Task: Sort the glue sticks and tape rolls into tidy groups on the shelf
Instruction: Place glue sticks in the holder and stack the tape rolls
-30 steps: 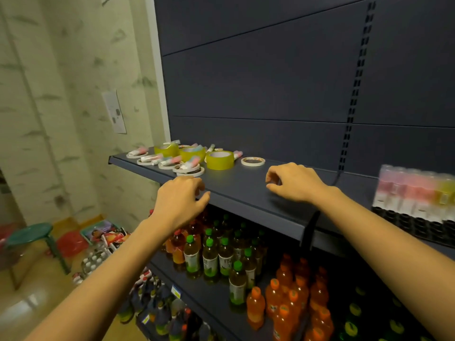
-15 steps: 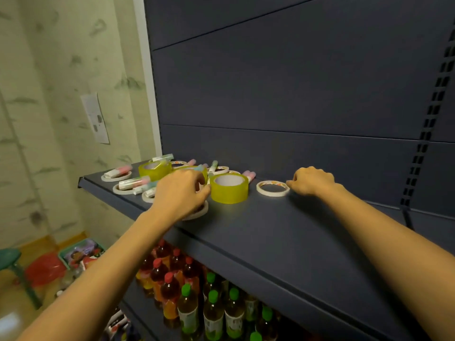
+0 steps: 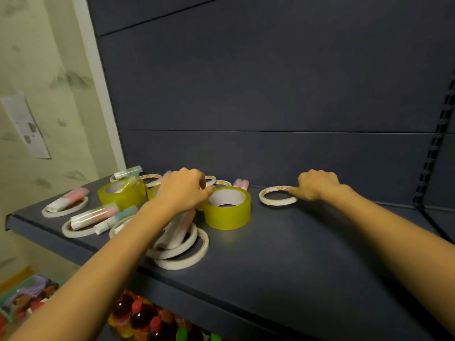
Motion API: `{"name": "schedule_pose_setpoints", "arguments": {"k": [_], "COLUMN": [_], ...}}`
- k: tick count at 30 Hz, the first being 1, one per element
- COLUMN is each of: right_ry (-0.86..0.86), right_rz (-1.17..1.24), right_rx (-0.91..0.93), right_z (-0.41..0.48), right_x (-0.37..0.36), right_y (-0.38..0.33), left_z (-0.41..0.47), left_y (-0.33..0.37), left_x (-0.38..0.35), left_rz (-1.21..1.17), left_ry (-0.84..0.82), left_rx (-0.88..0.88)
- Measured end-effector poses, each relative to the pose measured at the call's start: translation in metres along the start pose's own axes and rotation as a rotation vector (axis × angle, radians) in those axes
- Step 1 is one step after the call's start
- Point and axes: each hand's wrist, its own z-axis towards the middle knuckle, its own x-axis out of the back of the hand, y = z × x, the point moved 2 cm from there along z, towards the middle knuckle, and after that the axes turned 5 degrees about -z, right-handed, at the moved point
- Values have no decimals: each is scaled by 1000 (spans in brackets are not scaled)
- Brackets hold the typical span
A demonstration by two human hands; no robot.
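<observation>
A dark shelf (image 3: 307, 254) is filling the lower half of the frame beneath its matching back panel (image 3: 270, 82), as a person is reaching in with both bare arms from the bottom corners. At centre, the left hand (image 3: 183, 193) is hovering over the clutter with fingers curled downward; whether it is gripping the glue stick (image 3: 176, 230) slanting out beneath it cannot be told. Right of centre, the right hand (image 3: 318, 185) is laying its forefinger on the rim of a lone thin white tape roll (image 3: 275, 203), the other fingers folded, the thumb hidden. Two yellow tape rolls are standing flat, one (image 3: 227, 212) just right of the left hand, one (image 3: 121, 195) to its left. Stacked white tape rolls (image 3: 177, 265) are lying below the left wrist. Wrapped glue sticks (image 3: 92, 216) are resting across more white rings at centre left. Bottles (image 3: 147, 318) are showing at the bottom edge.
</observation>
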Motion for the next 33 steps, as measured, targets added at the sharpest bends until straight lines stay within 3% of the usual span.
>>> {"name": "schedule_pose_setpoints", "arguments": {"k": [7,19,33], "right_ry": [151,278,311], "right_rz": [23,62,-49], "right_rx": [-137,-401,-674], "right_z": [-37,-141,-306], "right_x": [11,8,18], "right_y": [20,41,151], "left_z": [47,52,-7], "left_y": [-1,22,200], "left_x": [-33,-7,32], "left_rz": [-5,-156,-397], "left_ry": [-346,-202,-274], "left_rx": [-38,-333,-643]}}
